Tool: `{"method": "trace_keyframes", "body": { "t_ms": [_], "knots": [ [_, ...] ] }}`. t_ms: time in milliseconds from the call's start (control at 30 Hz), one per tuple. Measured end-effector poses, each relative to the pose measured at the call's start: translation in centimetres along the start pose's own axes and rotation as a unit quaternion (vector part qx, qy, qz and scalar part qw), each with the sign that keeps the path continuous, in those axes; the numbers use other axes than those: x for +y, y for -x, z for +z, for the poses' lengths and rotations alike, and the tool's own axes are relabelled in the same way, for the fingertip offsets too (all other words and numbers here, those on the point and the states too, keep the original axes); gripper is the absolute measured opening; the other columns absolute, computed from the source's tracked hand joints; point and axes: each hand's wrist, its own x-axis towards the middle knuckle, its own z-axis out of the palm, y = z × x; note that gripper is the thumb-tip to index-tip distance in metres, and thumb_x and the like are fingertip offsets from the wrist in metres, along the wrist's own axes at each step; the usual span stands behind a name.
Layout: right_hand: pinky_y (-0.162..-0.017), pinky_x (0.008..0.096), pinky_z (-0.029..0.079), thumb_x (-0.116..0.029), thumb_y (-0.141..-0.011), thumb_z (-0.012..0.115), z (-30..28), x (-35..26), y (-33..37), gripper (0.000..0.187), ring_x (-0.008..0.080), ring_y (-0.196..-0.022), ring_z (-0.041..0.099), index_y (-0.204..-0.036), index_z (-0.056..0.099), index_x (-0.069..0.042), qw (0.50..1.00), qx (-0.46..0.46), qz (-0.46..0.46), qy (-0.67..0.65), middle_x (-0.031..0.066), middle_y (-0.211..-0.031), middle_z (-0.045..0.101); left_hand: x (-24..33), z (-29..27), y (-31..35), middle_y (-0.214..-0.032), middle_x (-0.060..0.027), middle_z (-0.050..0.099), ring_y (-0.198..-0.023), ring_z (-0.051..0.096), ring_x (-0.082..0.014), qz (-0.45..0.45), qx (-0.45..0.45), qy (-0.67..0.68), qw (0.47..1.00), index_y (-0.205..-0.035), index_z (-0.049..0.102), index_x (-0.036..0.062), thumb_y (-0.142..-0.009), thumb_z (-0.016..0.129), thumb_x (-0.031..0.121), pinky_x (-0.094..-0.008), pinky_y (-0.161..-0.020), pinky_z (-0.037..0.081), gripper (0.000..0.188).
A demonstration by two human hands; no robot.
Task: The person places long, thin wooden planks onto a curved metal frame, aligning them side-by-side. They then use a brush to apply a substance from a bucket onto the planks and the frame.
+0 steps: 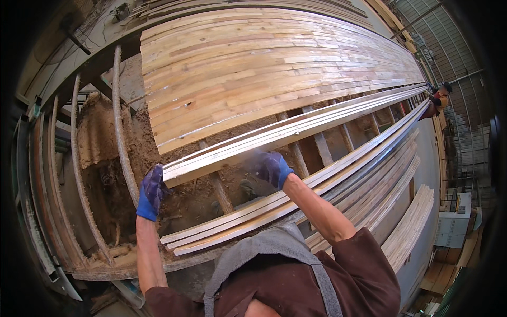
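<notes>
A bundle of long narrow wooden strips with whitish upper edges lies across the bars in front of me. My left hand, in a blue and dark purple glove, is closed around the near left end of this bundle. My right hand, gloved alike, is just below the bundle's lower edge. Its fingers are blurred and partly hidden, so whether they grip the wood does not show. Beyond the bundle, a wide panel of strips laid side by side rests on the frame.
Closer to me, more long strips run to the far right under my right forearm. Round metal bars cross the frame above sawdust-covered ground. At the far right end a person stands by the strips. Stacked boards lie to the right.
</notes>
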Motion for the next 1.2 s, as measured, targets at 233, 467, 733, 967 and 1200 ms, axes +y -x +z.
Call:
{"method": "trace_keyframes", "body": {
  "t_ms": [233,467,733,967,1200],
  "knots": [
    [-0.061,0.0324,0.055,-0.031,-0.094,0.071,1.6,-1.9,-1.7,0.035,0.0237,-0.079,0.071,-0.111,0.062,-0.003,0.998,0.015,-0.041,-0.042,0.0124,-0.092,0.07,0.8,2.1,0.9,-0.119,-0.015,0.068,-0.103,0.068,-0.0229,-0.014,0.046,-0.039,0.998,-0.134,0.057,-0.0021,-0.096,0.066,0.042,-0.0383,-0.088,0.057,0.059],
    [-0.059,0.0327,0.056,-0.029,-0.094,0.07,1.1,-1.0,1.3,0.032,0.0249,-0.073,0.07,-0.108,0.064,-0.001,0.996,0.037,0.006,-0.076,0.0134,-0.089,0.071,1.3,6.0,4.7,-0.09,-0.0389,0.063,-0.088,0.068,-0.0489,0.134,0.169,-0.481,0.85,-0.122,0.061,-0.0124,-0.098,0.059,0.048,-0.0485,-0.076,0.054,0.065],
    [-0.052,0.0304,0.057,-0.022,-0.097,0.067,-0.1,0.0,-2.6,0.016,0.0193,-0.071,0.072,-0.103,0.066,-0.007,0.998,0.023,0.021,-0.063,0.0081,-0.089,0.072,-0.7,4.5,2.2,-0.082,-0.0349,0.064,-0.08,0.067,-0.05,0.116,0.153,-0.48,0.856,-0.111,0.064,-0.0074,-0.1,0.053,0.049,-0.0527,-0.07,0.053,0.058],
    [-0.056,0.0302,0.057,-0.026,-0.101,0.062,-0.2,0.3,-0.4,0.02,0.0181,-0.068,0.07,-0.108,0.065,-0.007,0.993,0.025,0.028,-0.11,0.0099,-0.091,0.073,1.9,6.2,5.8,-0.078,-0.0342,0.063,-0.078,0.068,-0.0483,0.049,0.141,-0.577,0.803,-0.105,0.067,-0.0076,-0.099,0.049,0.054,-0.0526,-0.071,0.053,0.064],
    [-0.054,0.0262,0.053,-0.029,-0.103,0.057,-1.3,-1.2,3.3,0.03,0.0149,-0.06,0.065,-0.112,0.068,-0.002,0.99,-0.054,0.124,0.048,0.0127,-0.094,0.075,-0.6,5.5,7.5,-0.072,-0.0297,0.064,-0.068,0.066,-0.0448,0.044,0.113,-0.603,0.789,-0.092,0.07,-0.0037,-0.097,0.058,0.047,-0.0503,-0.062,0.051,0.052]
  ]
}}
